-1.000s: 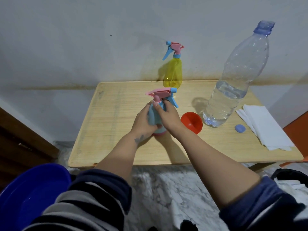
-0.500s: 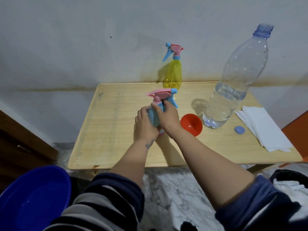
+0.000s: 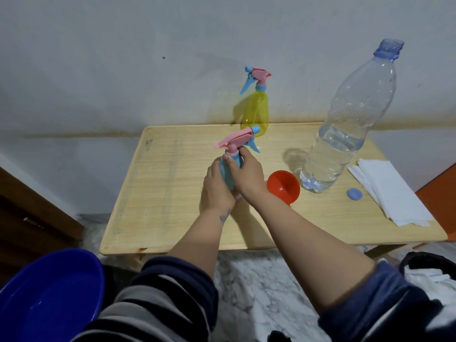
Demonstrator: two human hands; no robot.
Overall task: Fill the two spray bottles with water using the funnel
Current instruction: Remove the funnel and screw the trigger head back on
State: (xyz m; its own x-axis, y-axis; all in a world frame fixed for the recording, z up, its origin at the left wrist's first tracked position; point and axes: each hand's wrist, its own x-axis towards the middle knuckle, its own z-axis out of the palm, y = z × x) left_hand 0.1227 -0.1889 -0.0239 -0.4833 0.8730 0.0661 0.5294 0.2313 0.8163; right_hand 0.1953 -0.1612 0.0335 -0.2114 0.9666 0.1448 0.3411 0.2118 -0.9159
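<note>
While the blue spray bottle (image 3: 228, 169) stands upright near the middle of the wooden worktop (image 3: 160, 183), both hands are wrapped round it. The left hand (image 3: 214, 191) grips the lower body from the left side, fingers curled about it; the right hand (image 3: 248, 175) closes on the upper part, thumb and fingers gathered at the neck just under the pink spray head (image 3: 237, 140), whose blue nozzle points right. The yellow spray bottle (image 3: 255, 112) stands at the worktop's far edge by the wall, its pink and blue head screwed on, well apart from the hands. The red funnel (image 3: 283, 187) lies on its side just right of the right wrist, wide mouth facing the camera. Beside it stands the large clear water bottle (image 3: 350, 124), uncapped and under half full. Its blue cap (image 3: 354, 194) lies on the worktop near the bottle's base, next to a stack of white paper napkins (image 3: 389, 191). A dark blue basin (image 3: 47, 302) sits at lower left, below the worktop.
</note>
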